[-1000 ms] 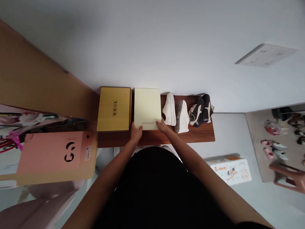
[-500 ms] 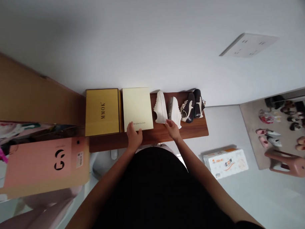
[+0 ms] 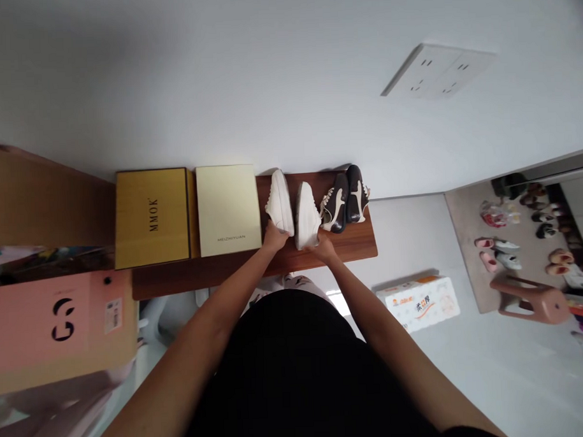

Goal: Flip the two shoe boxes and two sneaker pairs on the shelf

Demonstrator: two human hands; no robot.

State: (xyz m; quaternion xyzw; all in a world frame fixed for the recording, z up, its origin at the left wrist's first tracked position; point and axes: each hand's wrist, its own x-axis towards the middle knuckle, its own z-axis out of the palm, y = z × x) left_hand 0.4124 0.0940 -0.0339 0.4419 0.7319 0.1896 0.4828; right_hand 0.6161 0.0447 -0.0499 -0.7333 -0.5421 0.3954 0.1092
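Two white sneakers stand side by side on a brown wooden shelf (image 3: 338, 249). My left hand (image 3: 275, 237) has its fingers closed around the heel end of the left white sneaker (image 3: 279, 203). At the heel end of the right white sneaker (image 3: 307, 215), my right hand (image 3: 324, 246) grips from its outer side. The right sneaker's toe tilts slightly. Beside it rests a pair of dark brown sneakers with cream trim, the nearer one (image 3: 336, 201) almost touching the white one. To the left, a cream shoebox (image 3: 228, 205) sits near my left hand.
A yellow box (image 3: 150, 217) occupies the shelf's left end, with a pink carton (image 3: 41, 323) below it. A white wall with a socket plate (image 3: 439, 70) rises behind. On the floor at right are a tissue pack (image 3: 421, 303), a pink stool (image 3: 533, 299) and several shoes.
My left hand has left the cream box and taken hold of the left white sneaker. My right hand has moved to the right sneaker's outer side. The view has shifted right.
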